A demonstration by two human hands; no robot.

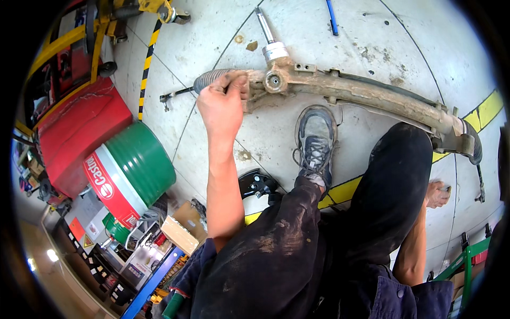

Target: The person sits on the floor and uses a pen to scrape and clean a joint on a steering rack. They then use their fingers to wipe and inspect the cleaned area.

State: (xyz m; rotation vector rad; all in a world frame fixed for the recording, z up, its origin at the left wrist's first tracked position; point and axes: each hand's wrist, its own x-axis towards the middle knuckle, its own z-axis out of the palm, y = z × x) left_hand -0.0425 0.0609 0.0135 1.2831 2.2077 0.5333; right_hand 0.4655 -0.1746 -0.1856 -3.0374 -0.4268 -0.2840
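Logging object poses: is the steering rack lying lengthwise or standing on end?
Lying lengthwise: the steering rack stretches across the floor.

Floor [207,32]: pale, stained in spots. Upper edge, right of centre: one slim blue pen-like object [332,20], lying flat. Upper left: yellow metal frame [59,44]; to its right, a black-and-yellow striped strip [147,72]. Left: red panel [79,135], with a green, white and red drum [139,162] beside it. Lower left: cardboard box [179,235]. Centre: black object [257,183], type indeterminate. Lower right: green frame [467,261], partly visible.
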